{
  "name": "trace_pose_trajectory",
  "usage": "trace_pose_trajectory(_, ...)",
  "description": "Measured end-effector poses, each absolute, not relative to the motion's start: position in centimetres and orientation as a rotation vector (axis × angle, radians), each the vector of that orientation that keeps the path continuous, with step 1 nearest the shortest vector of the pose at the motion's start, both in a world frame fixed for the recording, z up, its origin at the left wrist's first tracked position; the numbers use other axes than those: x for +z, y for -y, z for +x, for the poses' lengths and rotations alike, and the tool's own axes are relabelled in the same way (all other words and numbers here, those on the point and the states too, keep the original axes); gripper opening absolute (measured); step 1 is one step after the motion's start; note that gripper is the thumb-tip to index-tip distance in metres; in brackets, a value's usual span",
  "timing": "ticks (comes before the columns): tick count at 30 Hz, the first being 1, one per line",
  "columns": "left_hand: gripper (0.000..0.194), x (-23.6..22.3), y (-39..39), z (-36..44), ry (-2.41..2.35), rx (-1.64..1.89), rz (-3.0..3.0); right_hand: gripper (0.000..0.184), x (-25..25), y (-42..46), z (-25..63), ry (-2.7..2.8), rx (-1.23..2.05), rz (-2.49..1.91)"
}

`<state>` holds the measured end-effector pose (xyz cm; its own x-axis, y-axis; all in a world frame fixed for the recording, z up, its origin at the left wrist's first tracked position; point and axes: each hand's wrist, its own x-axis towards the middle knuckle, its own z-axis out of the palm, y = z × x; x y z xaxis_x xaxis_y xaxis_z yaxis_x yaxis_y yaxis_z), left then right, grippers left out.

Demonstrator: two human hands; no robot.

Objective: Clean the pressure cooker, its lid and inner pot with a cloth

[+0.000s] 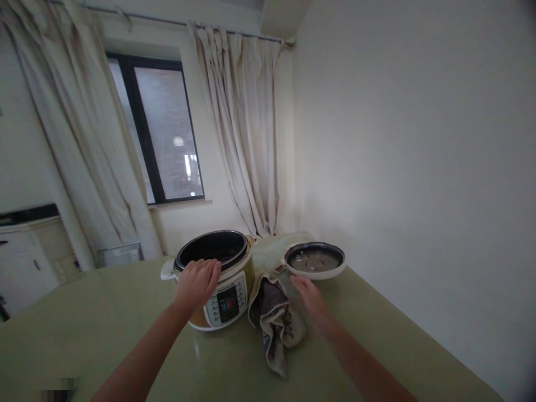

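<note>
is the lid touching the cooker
Apart. The head view shows the lid off to the right of the cooker, with a plain gap between their facing rims.

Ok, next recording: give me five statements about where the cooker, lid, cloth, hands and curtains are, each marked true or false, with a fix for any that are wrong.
1. The lid is off the cooker. True.
2. The cloth lies inside the cooker. False: it lies on the table, between the cooker and the right forearm.
3. The left hand is at the cooker's near rim. True.
4. The right hand is at the window. False: it is by the near edge of the lid.
5. The curtains hang to either side of the window. True.
</note>
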<state>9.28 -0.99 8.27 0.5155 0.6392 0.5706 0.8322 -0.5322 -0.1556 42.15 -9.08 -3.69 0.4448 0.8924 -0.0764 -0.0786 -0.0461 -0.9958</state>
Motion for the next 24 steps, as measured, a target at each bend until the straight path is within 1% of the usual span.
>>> trace_pose_trajectory(3, 0.048, 8.0, 1.1, 9.4, 1.155, -0.719, -2.313, 0.088, -3.2, 9.6, 45.5, 0.352, 1.014, -1.387)
trace_pose_trajectory(4, 0.047, 7.8, 1.1, 9.5, 1.139, -0.750, -2.300, 0.088, -3.1, 9.4, 46.6, 0.257, 1.004, -1.367)
trace_pose_trajectory(6, 0.045, 7.6, 1.0, 9.5, 1.120, -0.790, -2.291, 0.078, -2.9, 8.8, 48.5, 0.107, 0.993, -1.283)
trace_pose_trajectory(10, 0.044, 7.6, 0.9, 9.4, 1.111, -0.794, -2.304, 0.039, -2.7, 7.0, 50.3, 0.116, 0.984, -1.178)
trace_pose_trajectory(12, 0.044, 7.7, 1.0, 9.3, 1.108, -0.789, -2.312, 0.029, -2.6, 6.5, 50.4, 0.121, 0.962, -1.164)
trace_pose_trajectory(16, 0.044, 7.7, 1.3, 9.4, 1.127, -0.807, -2.316, 0.023, -2.9, 7.2, 50.3, 0.126, 0.921, -1.146)
trace_pose_trajectory(24, 0.045, 8.3, 1.3, 9.2, 1.151, -0.875, -2.384, 0.024, -2.9, 12.5, 51.7, 0.238, 0.895, -1.109)
